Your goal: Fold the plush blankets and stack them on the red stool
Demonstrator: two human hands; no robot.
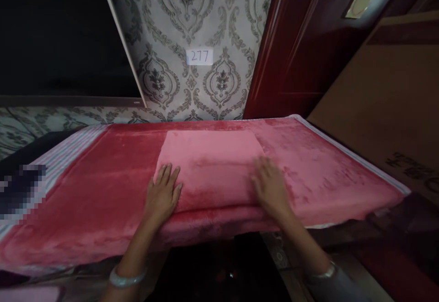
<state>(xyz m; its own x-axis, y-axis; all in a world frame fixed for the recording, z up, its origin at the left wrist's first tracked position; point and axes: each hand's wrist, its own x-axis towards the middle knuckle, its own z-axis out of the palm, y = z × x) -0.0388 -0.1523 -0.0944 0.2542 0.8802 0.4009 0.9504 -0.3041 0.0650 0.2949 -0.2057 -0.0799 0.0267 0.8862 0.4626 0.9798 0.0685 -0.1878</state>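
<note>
A lighter pink, straight-edged rectangle (209,146) lies in the middle of a plush red-pink blanket (113,169). Whether it is a separate cloth or smoothed pile, I cannot tell. My left hand (163,192) lies flat over its left edge, fingers spread and holding nothing. At the right edge rests my right hand (270,183), palm down with its fingers stretched out. Motion blurs those fingertips. Between the hands, darker red marks and a crease run across the plush surface.
A black screen (65,36) stands at the back left before patterned wallpaper (185,13). A paper label (199,56) reads 277. Dark red wood panelling (291,41) and a large cardboard box (384,96) stand on the right. The blanket's near edge hangs down.
</note>
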